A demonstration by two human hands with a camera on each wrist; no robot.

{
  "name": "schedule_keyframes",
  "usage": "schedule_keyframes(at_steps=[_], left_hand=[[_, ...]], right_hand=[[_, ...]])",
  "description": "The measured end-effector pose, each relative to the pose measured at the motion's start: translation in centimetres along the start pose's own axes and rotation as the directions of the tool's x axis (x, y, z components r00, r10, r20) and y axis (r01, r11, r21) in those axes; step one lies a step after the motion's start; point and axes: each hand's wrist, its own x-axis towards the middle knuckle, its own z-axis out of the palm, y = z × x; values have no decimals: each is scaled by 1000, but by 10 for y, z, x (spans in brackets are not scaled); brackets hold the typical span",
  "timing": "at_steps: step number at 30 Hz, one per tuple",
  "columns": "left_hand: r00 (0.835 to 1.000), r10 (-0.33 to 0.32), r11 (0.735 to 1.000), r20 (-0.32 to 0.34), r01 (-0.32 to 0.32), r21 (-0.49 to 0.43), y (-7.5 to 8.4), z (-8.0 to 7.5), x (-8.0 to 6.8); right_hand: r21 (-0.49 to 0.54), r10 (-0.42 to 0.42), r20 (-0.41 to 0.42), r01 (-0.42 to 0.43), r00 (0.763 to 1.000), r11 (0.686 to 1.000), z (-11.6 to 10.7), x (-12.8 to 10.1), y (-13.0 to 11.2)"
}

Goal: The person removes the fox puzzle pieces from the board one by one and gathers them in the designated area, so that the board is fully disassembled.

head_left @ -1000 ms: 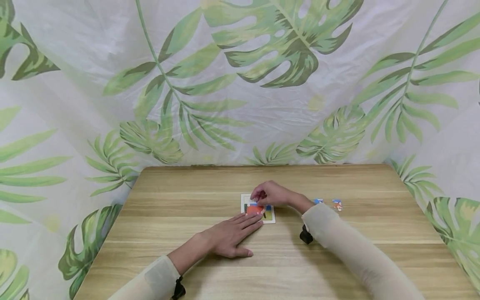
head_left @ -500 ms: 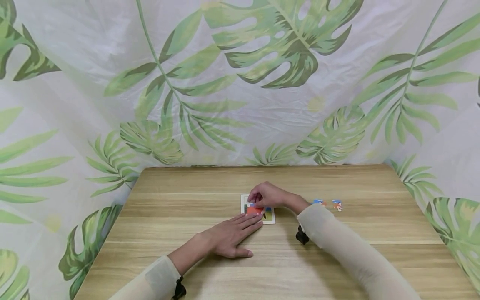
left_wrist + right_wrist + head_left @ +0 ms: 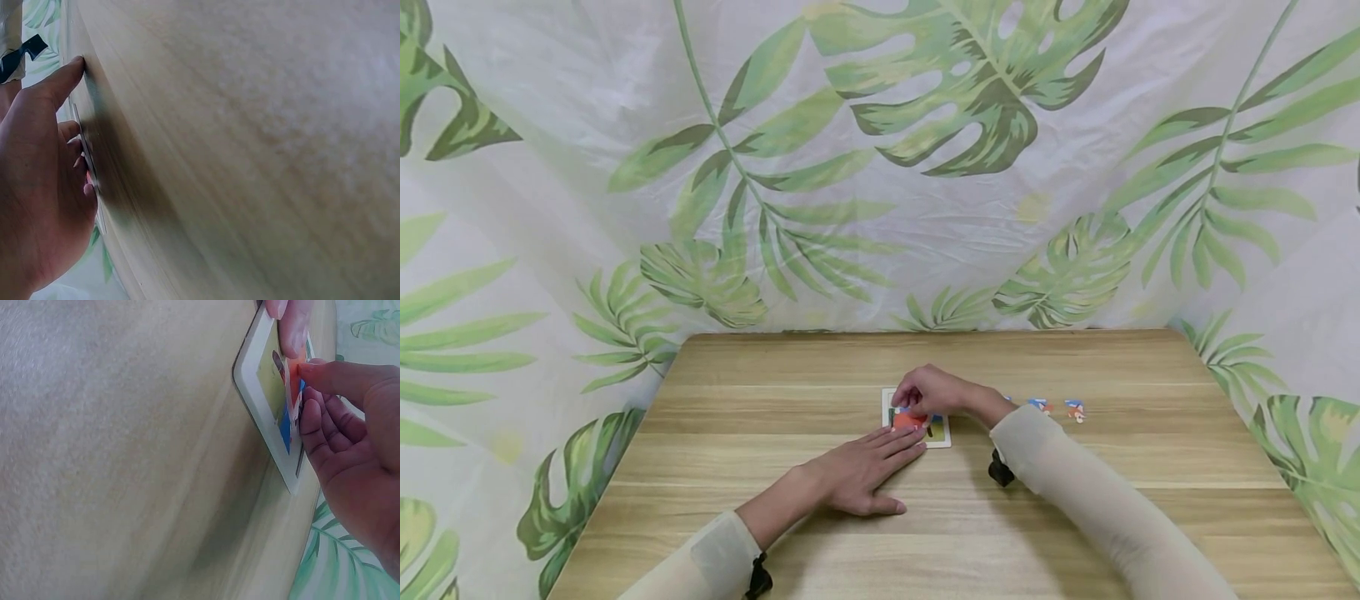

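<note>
A small jigsaw puzzle board (image 3: 887, 400) with a white border lies on the table in the head view. My left hand (image 3: 861, 471) lies flat, its straight fingertips resting on the near part of the puzzle. Over the far part, my right hand (image 3: 936, 390) has its fingers curled down at the picture. In the right wrist view, the right hand (image 3: 356, 419) pinches an orange-red puzzle piece (image 3: 292, 387), thumb on its face; the piece looks tilted up from the board. The other fingers hide its far side. The left wrist view shows the left hand (image 3: 44, 169) beside the board's thin edge.
To the right of the board lie loose puzzle pieces (image 3: 1075, 409) in blue, white and orange, one partly behind the right forearm. The wooden table (image 3: 760, 367) reaches back to a leaf-printed cloth (image 3: 925, 208).
My right hand has shifted slightly to the left over the board, and its forearm now uncovers more of the loose pieces. The left hand stays where it was.
</note>
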Motion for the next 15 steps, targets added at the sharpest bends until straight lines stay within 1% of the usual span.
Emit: schedule_keyframes(at_steps=[9, 15], left_hand=[[1000, 1, 1000, 4, -1, -21, 0, -2, 0], [1000, 8, 1000, -7, -9, -21, -1, 0, 1]], right_hand=[[28, -12, 6, 12, 1000, 1000, 2, -1, 2], [51, -27, 2, 27, 1000, 998, 4, -1, 3]])
